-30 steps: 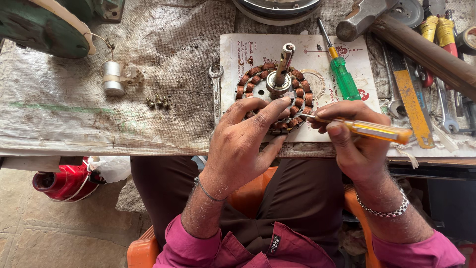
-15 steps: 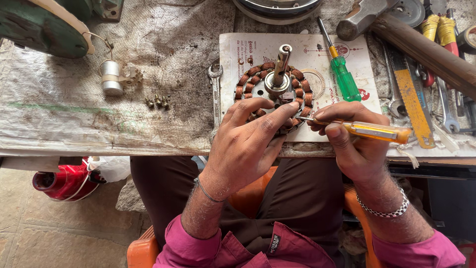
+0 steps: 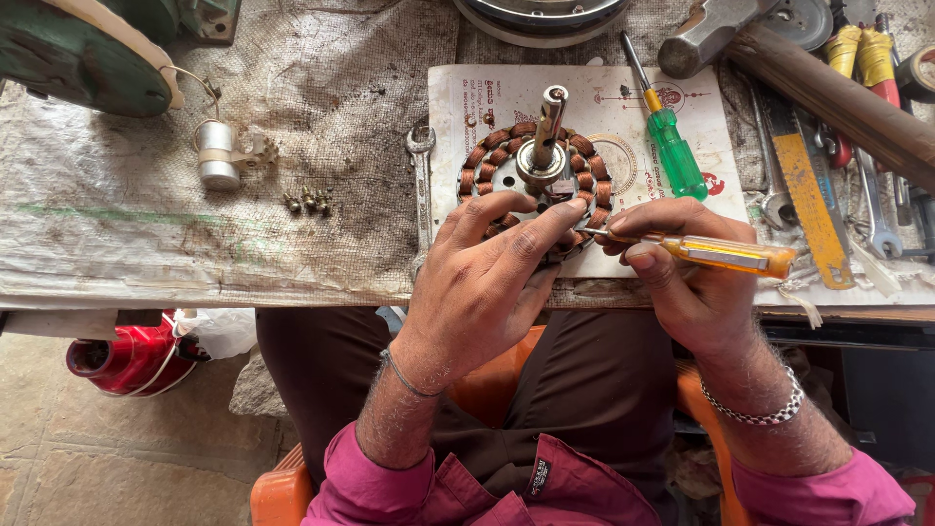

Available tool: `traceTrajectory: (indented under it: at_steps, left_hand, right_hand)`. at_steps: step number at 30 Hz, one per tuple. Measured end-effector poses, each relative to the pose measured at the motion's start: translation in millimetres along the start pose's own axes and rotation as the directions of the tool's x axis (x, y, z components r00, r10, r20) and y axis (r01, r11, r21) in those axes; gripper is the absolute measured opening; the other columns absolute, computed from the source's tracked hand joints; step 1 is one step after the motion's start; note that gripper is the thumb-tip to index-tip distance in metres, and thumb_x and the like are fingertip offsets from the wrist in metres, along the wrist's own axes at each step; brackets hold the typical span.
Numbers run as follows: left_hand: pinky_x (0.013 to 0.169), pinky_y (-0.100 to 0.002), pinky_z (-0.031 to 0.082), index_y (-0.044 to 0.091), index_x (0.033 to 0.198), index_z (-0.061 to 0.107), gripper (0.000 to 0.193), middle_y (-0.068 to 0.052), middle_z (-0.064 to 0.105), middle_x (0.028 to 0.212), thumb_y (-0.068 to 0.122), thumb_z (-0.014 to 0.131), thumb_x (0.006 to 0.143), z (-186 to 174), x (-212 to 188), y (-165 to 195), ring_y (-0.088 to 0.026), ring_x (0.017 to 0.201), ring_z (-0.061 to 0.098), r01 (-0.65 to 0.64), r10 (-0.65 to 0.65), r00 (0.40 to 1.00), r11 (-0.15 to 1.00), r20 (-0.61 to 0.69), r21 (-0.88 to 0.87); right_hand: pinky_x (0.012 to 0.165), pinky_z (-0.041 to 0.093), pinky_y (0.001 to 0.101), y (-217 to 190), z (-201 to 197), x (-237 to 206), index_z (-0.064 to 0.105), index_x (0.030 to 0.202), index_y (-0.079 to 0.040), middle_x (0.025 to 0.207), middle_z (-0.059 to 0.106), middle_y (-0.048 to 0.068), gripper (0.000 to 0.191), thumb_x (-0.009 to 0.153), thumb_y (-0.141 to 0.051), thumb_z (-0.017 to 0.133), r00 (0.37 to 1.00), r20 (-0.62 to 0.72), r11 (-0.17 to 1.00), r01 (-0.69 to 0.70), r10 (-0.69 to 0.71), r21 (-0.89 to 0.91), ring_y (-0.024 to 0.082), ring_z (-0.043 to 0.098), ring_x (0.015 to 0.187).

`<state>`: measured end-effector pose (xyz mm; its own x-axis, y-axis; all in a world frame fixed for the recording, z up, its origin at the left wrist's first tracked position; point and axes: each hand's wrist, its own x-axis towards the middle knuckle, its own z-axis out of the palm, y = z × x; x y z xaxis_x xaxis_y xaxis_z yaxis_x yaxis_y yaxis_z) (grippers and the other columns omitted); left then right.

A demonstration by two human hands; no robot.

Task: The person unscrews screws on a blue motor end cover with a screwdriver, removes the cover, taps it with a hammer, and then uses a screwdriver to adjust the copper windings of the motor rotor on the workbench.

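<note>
Stator (image 3: 531, 180) with copper coils: left hand (image 3: 487, 282) fingers pinning its near rim; right hand (image 3: 682, 278) gripping yellow screwdriver (image 3: 721, 255). Advise steady bracing, shallow tip angle.

Bare cloth (image 3: 321, 117) lies open left of the spanner (image 3: 421, 175); tools (image 3: 828, 166) crowd the right.

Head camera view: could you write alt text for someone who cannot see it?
A person's left hand steadies a copper-wound motor stator on a printed card, while the right hand holds a yellow screwdriver with its tip at the stator's edge. A green screwdriver, spanner and small screws lie on the workbench.
</note>
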<state>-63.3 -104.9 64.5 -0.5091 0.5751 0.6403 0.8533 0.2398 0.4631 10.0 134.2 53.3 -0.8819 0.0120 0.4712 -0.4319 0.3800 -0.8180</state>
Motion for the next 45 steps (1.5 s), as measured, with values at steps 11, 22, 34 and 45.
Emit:
traceTrajectory:
  at_steps: [11, 22, 34, 45]
  left_hand:
    - [0.117, -0.042, 0.045, 0.017, 0.153, 0.048, 0.073, 0.004, 0.07, 0.131, 0.004, 0.077, 0.088, 0.2, 2.0, 0.2, -0.026, 0.132, 0.058, 0.015, -0.015, 1.0, 1.0, -0.007, -0.021]
    - [0.115, -0.043, 0.045, 0.018, 0.153, 0.048, 0.073, 0.003, 0.069, 0.129, 0.005, 0.077, 0.087, -0.9, 1.8, 0.8, -0.025, 0.13, 0.058, 0.016, -0.016, 1.0, 1.0, -0.005, -0.019]
    - [0.114, -0.042, 0.046, 0.012, 0.151, 0.048, 0.072, 0.002, 0.071, 0.129, 0.002, 0.077, 0.085, -4.1, 1.5, -1.0, -0.026, 0.131, 0.059, 0.006, -0.006, 1.0, 0.998, -0.01, -0.061]
    - [0.116, -0.042, 0.046, 0.013, 0.153, 0.047, 0.074, 0.002, 0.072, 0.126, 0.002, 0.077, 0.086, -1.6, 0.3, 0.4, -0.026, 0.132, 0.059, 0.006, -0.006, 1.0, 0.998, -0.012, -0.057]
  right_hand:
    - [0.087, 0.059, 0.0248, 0.0, 3.7, -6.3, 0.062, 0.117, 0.003, 0.102, 0.07, 0.009, 0.032, 0.115, -0.029, 0.065, 0.983, -0.174, 0.995, -0.049, 0.062, 0.083, 0.012, 0.07, 0.092]
    - [0.088, 0.059, 0.0251, -1.4, 3.6, -1.9, 0.063, 0.117, 0.003, 0.104, 0.072, 0.009, 0.032, 0.114, -0.028, 0.065, 0.99, -0.129, 0.998, -0.043, 0.05, 0.054, 0.011, 0.07, 0.093]
    - [0.088, 0.06, 0.025, -6.4, 6.0, -2.5, 0.063, 0.118, 0.002, 0.098, 0.072, 0.008, 0.022, 0.114, -0.02, 0.063, 0.985, -0.139, 0.992, -0.093, 0.103, 0.08, 0.01, 0.07, 0.091]
    - [0.086, 0.058, 0.0234, -2.6, 3.7, -5.1, 0.064, 0.119, 0.003, 0.099, 0.071, 0.008, 0.024, 0.113, -0.021, 0.063, 0.988, -0.112, 0.993, -0.101, 0.108, 0.067, 0.009, 0.069, 0.091]
